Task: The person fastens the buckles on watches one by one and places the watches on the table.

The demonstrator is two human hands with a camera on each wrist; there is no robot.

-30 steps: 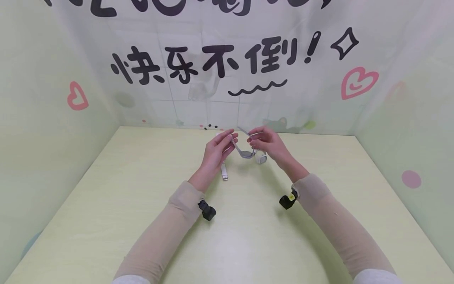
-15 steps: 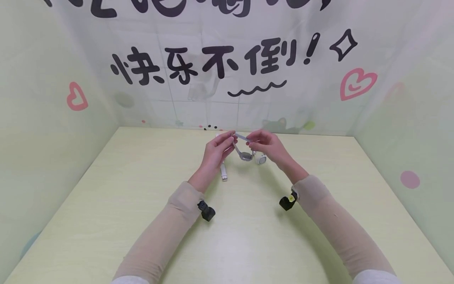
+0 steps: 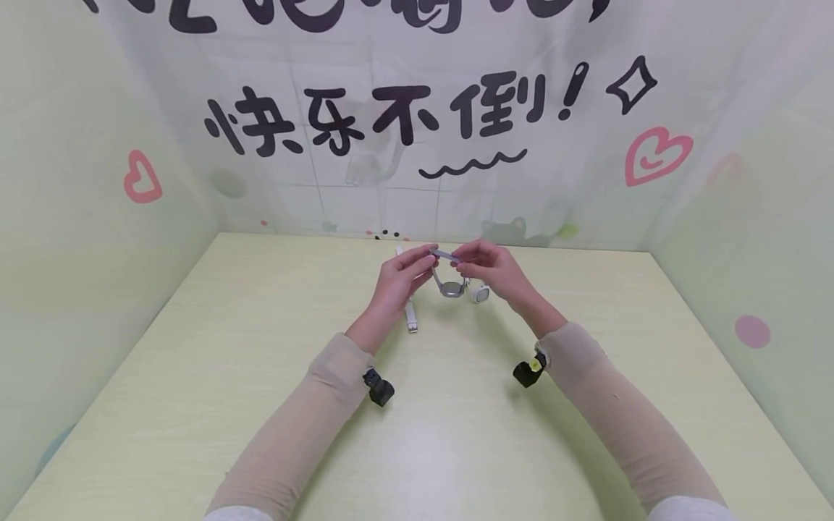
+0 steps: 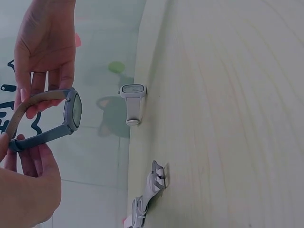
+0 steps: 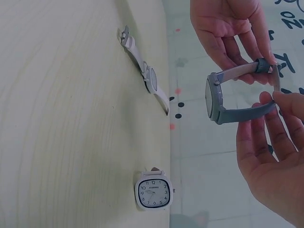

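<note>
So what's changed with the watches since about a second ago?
On the grey watch, the free strap end, which stuck up, has swung down toward the left hand; the right hand and the watch's dial dipped slightly. Nothing visibly newly grasped or let go: both hands still hold the watch. The squarish white watch and the other white watch stay on the table.

Wide passage over tabletop (image 3: 449,449), between left forearm (image 3: 293,427) and right forearm (image 3: 632,412). At far end, grey watch (image 3: 452,290) in left hand (image 3: 396,281) and right hand (image 3: 491,266) blocks middle. Lower obstacles: square white watch (image 5: 154,193) near right hand, slim white watch (image 5: 151,80) near left. Behind, wall (image 3: 358,199) stands near.
</note>
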